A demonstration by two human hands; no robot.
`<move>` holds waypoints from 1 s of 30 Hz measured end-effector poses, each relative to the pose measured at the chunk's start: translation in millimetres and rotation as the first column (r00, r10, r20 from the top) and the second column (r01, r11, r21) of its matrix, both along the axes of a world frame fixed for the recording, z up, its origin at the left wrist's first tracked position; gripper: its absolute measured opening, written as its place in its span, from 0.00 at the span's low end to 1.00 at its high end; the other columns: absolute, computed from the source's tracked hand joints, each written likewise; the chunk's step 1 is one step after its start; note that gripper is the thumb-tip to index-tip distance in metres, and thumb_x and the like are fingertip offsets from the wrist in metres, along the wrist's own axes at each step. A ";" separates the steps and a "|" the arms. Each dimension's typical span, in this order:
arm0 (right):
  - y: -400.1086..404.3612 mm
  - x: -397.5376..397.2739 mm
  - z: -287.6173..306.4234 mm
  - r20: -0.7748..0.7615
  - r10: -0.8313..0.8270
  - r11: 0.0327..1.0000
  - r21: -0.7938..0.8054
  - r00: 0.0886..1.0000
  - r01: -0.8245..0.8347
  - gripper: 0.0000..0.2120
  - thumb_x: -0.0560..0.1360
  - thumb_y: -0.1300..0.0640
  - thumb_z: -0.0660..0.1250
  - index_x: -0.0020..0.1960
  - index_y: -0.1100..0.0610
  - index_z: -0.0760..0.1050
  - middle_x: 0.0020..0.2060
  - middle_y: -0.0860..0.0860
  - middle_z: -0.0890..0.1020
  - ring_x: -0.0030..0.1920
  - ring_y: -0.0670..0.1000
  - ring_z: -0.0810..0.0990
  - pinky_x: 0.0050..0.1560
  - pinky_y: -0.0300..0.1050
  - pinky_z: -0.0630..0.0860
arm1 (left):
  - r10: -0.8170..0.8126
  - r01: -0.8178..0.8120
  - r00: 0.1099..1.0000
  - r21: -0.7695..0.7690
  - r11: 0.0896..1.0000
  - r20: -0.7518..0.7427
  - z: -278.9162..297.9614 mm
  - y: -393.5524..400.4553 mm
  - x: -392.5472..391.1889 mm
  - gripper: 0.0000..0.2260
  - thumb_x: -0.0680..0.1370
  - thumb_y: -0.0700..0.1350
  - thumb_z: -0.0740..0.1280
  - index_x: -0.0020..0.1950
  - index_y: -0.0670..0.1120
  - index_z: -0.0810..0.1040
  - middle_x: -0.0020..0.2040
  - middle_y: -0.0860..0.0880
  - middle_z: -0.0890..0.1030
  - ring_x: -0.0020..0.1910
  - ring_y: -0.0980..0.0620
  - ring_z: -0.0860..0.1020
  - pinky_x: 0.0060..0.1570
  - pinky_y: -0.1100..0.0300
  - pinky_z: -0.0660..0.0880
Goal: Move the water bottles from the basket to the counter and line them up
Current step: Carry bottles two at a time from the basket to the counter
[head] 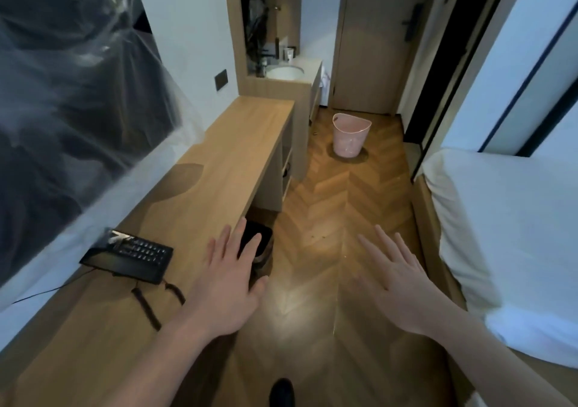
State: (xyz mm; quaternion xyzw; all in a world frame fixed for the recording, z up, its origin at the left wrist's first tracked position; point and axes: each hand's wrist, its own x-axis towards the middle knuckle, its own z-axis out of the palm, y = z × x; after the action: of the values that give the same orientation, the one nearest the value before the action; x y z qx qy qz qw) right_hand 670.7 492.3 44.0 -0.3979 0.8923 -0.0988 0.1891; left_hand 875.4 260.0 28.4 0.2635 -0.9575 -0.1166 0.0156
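Note:
A pink plastic basket [349, 136] stands on the wooden floor far ahead, near the door; I cannot see what is inside it. No water bottles show anywhere. The long wooden counter [231, 153] runs along the wall on my left. My left hand [230, 284] is held flat with straight, spread fingers over the counter's near edge and holds nothing. Out over the floor, my right hand [397, 278] is likewise flat with spread fingers and holds nothing.
A black desk phone [131, 255] with a coiled cord lies on the counter's near end. A dark bin [261, 244] sits under the counter edge. A white bed [506, 241] fills the right side. A washbasin [284, 72] and a door [372, 40] lie beyond.

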 end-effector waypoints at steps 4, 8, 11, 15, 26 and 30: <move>-43.4 -46.5 5.6 -0.021 -0.013 1.000 -0.006 1.000 0.013 0.37 0.81 0.29 0.48 0.84 0.36 0.38 0.82 0.40 0.31 0.82 0.52 0.28 0.84 0.61 0.40 | -0.001 0.001 1.000 0.010 1.000 0.020 1.2 -45.2 -50.4 0.34 0.85 0.61 0.55 0.85 0.57 0.40 0.81 0.53 0.26 0.80 0.49 0.28 0.79 0.49 0.35; -73.3 -90.3 6.3 -0.050 -0.041 0.999 -0.012 0.998 0.040 0.40 0.76 0.26 0.42 0.84 0.36 0.37 0.82 0.41 0.30 0.82 0.53 0.28 0.83 0.61 0.39 | -0.054 0.054 0.997 0.002 0.999 0.047 3.5 -82.2 -113.0 0.33 0.86 0.60 0.55 0.85 0.55 0.41 0.82 0.51 0.27 0.81 0.48 0.29 0.80 0.47 0.35; -75.7 -124.9 4.8 -0.051 -0.103 0.995 -0.003 0.993 0.103 0.39 0.76 0.26 0.43 0.83 0.35 0.36 0.81 0.40 0.29 0.81 0.53 0.28 0.82 0.59 0.38 | -0.112 0.112 0.991 -0.002 0.994 0.074 8.8 -95.4 -166.6 0.33 0.85 0.61 0.55 0.85 0.55 0.42 0.83 0.51 0.30 0.82 0.47 0.31 0.80 0.47 0.35; -69.2 -181.6 -7.8 -0.059 -0.196 0.981 -0.006 0.979 0.196 0.38 0.78 0.26 0.45 0.83 0.34 0.36 0.80 0.39 0.29 0.81 0.52 0.28 0.78 0.55 0.35 | -0.196 0.200 0.975 -0.023 0.980 0.108 10.4 -109.6 -240.9 0.33 0.85 0.62 0.55 0.85 0.56 0.43 0.83 0.52 0.30 0.82 0.47 0.32 0.79 0.47 0.34; -91.2 -379.0 -44.8 0.021 -0.265 0.964 -0.004 0.964 0.265 0.37 0.82 0.29 0.51 0.84 0.37 0.39 0.82 0.41 0.32 0.83 0.53 0.31 0.82 0.60 0.41 | -0.192 0.198 0.969 -0.023 0.980 0.158 -7.1 -136.6 -455.1 0.34 0.84 0.64 0.55 0.85 0.57 0.42 0.83 0.52 0.30 0.82 0.47 0.30 0.80 0.45 0.35; -107.5 -462.8 -42.8 0.016 -0.232 0.973 -0.004 0.973 0.232 0.36 0.82 0.29 0.50 0.84 0.36 0.39 0.82 0.40 0.31 0.83 0.53 0.31 0.81 0.59 0.39 | -0.140 0.142 0.980 -0.004 0.990 0.143 -4.3 -148.1 -529.0 0.34 0.84 0.65 0.55 0.85 0.58 0.42 0.82 0.53 0.29 0.81 0.48 0.30 0.80 0.46 0.33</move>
State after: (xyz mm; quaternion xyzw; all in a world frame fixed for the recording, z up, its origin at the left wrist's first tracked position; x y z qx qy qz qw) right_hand 207.8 384.8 1.1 -0.2908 0.9308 -0.1258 0.1822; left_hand 346.4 111.9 24.1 0.2025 -0.9732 -0.0917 -0.0593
